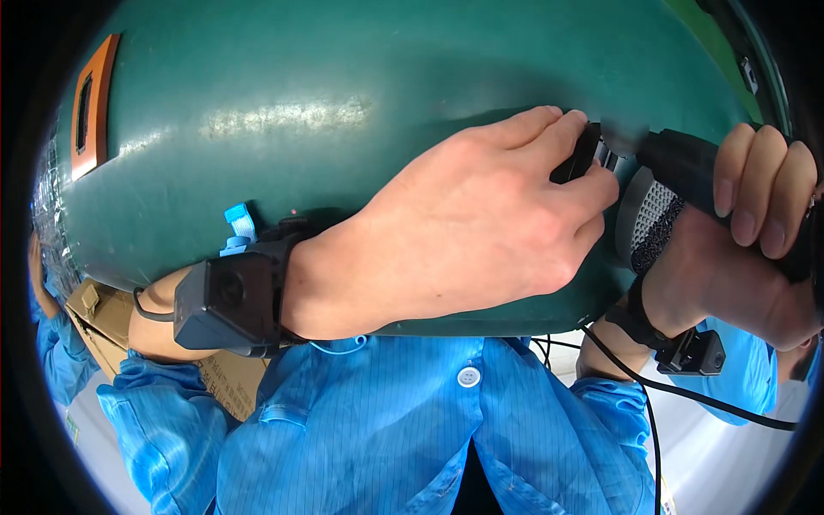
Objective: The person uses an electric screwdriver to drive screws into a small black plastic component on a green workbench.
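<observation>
My left hand [515, 197] reaches over the green mat [343, 189] and pinches a small black piece [581, 154] with a shiny metallic edge. My fingers cover much of it, so its kind does not show. Wrapped in my right hand [721, 266] is a black handheld tool [687, 163] with a narrowing nose. Its blurred grey tip [625, 137] is beside the black piece; whether they touch I cannot tell. Under the tool sits a round grey dish [633, 215] with a pale perforated surface and many tiny dark bits, partly hidden by my right hand.
An orange frame [94, 107] with a dark slot lies at the far left. A blue strap [240, 223] is by my left wrist. Cardboard boxes [103, 313] stand below left. Black cables [687, 396] hang at lower right. Other people's blue sleeves [64, 360] show on both sides.
</observation>
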`<state>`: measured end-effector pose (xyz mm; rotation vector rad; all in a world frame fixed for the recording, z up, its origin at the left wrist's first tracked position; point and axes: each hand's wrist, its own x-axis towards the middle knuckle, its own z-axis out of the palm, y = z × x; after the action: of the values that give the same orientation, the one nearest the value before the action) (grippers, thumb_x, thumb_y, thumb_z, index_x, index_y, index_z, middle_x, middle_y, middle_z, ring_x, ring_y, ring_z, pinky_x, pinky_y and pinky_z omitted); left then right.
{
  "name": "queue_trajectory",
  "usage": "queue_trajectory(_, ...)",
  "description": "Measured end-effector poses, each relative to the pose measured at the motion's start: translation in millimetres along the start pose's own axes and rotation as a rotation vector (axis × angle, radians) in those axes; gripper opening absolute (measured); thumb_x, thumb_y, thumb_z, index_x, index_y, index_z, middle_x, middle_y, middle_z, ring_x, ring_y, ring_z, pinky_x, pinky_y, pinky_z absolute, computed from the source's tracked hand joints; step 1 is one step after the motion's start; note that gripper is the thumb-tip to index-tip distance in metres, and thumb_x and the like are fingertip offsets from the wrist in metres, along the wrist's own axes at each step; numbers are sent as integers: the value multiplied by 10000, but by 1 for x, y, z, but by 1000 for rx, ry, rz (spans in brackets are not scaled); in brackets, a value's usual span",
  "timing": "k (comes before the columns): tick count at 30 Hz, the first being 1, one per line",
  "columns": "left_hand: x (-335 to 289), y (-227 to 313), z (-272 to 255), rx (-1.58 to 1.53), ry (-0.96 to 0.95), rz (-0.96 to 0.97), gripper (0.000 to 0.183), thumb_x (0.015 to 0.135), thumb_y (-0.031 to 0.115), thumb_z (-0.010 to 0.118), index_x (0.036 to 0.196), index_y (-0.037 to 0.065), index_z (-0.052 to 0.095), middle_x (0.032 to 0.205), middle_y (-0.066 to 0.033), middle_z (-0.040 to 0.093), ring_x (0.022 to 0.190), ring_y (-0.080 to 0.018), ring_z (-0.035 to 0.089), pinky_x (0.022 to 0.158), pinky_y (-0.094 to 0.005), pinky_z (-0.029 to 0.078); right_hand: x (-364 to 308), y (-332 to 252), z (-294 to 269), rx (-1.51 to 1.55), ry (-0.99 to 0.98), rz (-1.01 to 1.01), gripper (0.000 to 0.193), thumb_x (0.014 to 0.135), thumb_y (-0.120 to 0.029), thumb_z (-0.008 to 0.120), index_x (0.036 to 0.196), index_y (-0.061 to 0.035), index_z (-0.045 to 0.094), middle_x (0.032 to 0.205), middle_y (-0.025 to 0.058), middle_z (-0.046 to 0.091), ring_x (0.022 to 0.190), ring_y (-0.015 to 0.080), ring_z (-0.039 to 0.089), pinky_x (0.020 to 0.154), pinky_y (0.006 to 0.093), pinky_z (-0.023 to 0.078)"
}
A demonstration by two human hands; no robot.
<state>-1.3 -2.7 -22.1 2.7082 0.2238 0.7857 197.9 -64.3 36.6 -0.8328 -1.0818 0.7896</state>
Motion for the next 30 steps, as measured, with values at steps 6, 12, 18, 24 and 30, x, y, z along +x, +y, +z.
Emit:
queue_trajectory(6, -2, 1, 2, 6, 26, -5, 170, 684, 194, 701, 776, 65, 760, 856, -37, 631, 971, -253, 635, 949, -306, 517, 0, 4, 2, 0, -4, 0, 199, 1015, -237, 426, 1034, -54, 504, 627, 26, 444, 509, 136, 411, 512, 308, 402)
queue_trajectory(12, -5, -1, 4, 24, 41, -7, 167, 680, 194, 700, 773, 69, 759, 861, -38, 630, 955, -252, 635, 943, -305, 523, -2, 7, 5, -1, -9, 4, 190, 1018, -235, 430, 1030, -57, 496, 624, 24, 442, 508, 136, 411, 510, 307, 401)
queue_trajectory(18, -2, 1, 5, 38, 78, 16, 152, 677, 181, 695, 764, 67, 746, 883, -44, 624, 984, -259, 647, 968, -326, 531, -6, 6, 1, -2, 11, 4, 182, 1021, -233, 434, 1025, -60, 489, 622, 23, 440, 506, 136, 412, 508, 305, 400)
queue_trajectory(24, 11, -3, -12, -56, -62, 21, 208, 719, 147, 690, 909, 64, 702, 1158, -56, 683, 1228, -344, 642, 1038, -428, 565, -6, -14, -22, -25, 75, 0, 175, 1024, -232, 438, 1020, -62, 481, 620, 21, 437, 505, 135, 412, 506, 303, 400)
queue_trajectory(30, 24, -22, -27, -120, -102, -1, 414, 665, 98, 849, 1043, -11, 720, 1139, -132, 659, 1241, -402, 603, 1070, -494, 523, -24, -74, -52, -32, 65, -67, 168, 1026, -230, 442, 1016, -65, 474, 617, 20, 435, 504, 135, 412, 504, 302, 399)
